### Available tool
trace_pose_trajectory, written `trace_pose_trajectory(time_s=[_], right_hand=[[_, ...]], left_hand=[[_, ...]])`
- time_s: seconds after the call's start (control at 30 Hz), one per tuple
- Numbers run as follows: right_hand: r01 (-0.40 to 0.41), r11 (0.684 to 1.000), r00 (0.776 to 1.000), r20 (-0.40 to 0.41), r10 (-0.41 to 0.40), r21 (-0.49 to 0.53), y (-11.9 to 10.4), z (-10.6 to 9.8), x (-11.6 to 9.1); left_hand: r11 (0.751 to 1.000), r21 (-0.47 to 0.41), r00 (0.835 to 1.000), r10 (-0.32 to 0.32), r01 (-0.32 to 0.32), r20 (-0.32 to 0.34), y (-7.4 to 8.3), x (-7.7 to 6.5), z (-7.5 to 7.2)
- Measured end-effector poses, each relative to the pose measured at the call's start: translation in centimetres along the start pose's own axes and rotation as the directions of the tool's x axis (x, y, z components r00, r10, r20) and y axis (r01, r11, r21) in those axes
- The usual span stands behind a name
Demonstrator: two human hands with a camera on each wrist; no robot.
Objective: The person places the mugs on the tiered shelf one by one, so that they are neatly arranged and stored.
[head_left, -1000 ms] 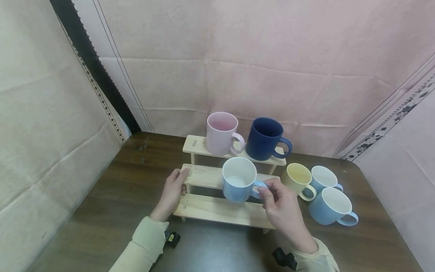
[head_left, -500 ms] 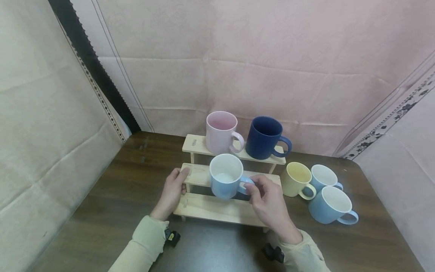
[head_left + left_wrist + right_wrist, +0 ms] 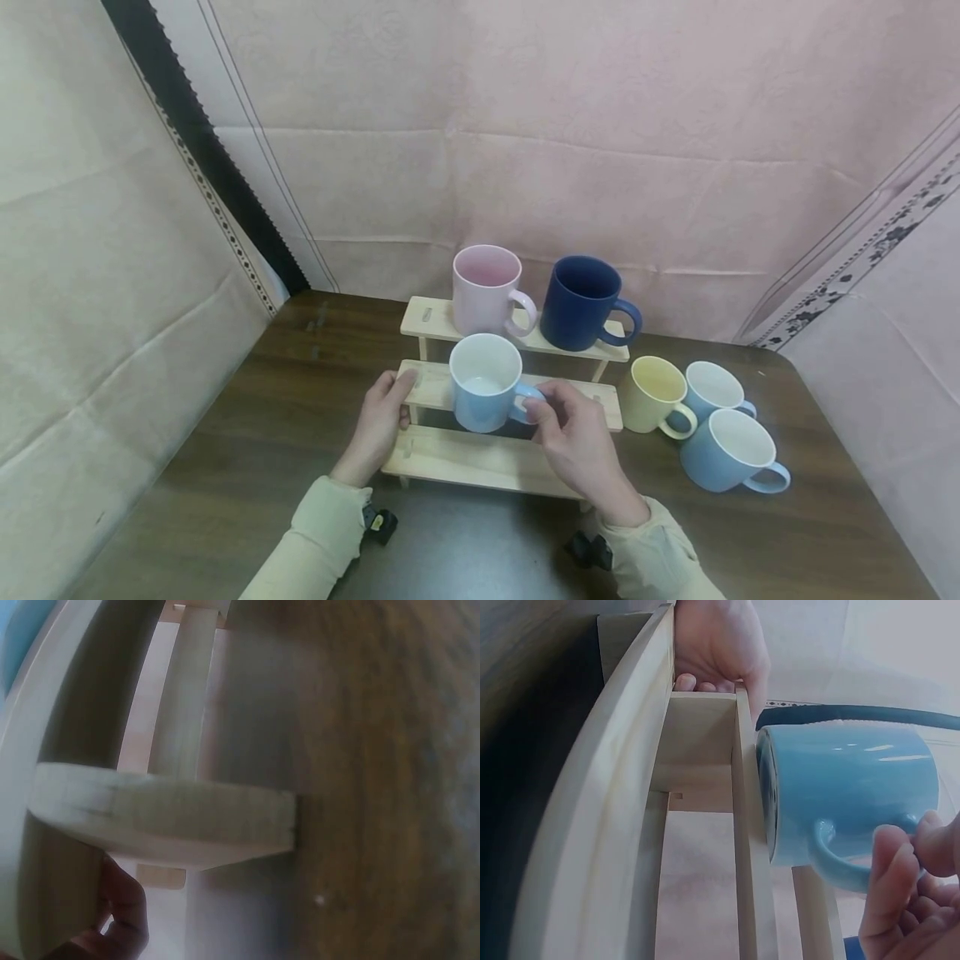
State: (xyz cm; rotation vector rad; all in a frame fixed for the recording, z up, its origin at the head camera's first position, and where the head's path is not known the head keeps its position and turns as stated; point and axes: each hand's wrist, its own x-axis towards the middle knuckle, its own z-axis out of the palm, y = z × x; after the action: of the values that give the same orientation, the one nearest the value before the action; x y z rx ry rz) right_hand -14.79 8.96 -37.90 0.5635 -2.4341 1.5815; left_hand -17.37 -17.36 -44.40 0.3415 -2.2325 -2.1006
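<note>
The right hand [image 3: 576, 435] is pinching the handle [image 3: 838, 871] of an upright light-blue mug [image 3: 478, 410] at its ten o'clock; the left hand [image 3: 381, 422] is gripping the rack's [image 3: 480, 458] nine-o'clock end.

The light blue mug [image 3: 855, 784] looks like glazed ceramic, smooth and glossy, with bright streaks of reflection along its side. The rack [image 3: 480, 458] is pale wood, smooth and fairly matt, its grain faintly showing. The counter [image 3: 300, 433] has a dark wood-grain surface with a soft sheen. The navy mug [image 3: 572, 310] and pink mug [image 3: 478, 307] look smooth. The backdrop [image 3: 562, 100] is creased, matt cloth; the sleeves [image 3: 322, 525] are soft, matt fabric.
</note>
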Motion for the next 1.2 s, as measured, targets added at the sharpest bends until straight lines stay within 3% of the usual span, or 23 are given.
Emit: trace_pose_trajectory(time_s=[0.7,0.9,1.07,1.2], right_hand=[[-0.073,0.996,0.997,0.02,0.072,0.059,-0.4,0.7,0.4],[-0.085,0.995,0.996,0.026,0.083,0.054,-0.5,0.7,0.6],[-0.143,0.989,0.988,0.064,0.14,0.042,-0.7,0.4,0.6],[-0.159,0.986,0.98,0.115,0.164,-0.048,-0.8,-0.4,0.5]], left_hand=[[0.999,-0.007,0.999,0.031,-0.031,0.006,0.2,-0.1,0.0],[1.0,-0.009,1.0,0.008,-0.008,0.015,0.3,0.0,-0.2],[1.0,-0.008,0.999,-0.02,0.02,0.026,1.2,-0.5,-0.1],[1.0,-0.004,1.0,-0.007,0.007,0.03,2.5,-1.5,0.0]])
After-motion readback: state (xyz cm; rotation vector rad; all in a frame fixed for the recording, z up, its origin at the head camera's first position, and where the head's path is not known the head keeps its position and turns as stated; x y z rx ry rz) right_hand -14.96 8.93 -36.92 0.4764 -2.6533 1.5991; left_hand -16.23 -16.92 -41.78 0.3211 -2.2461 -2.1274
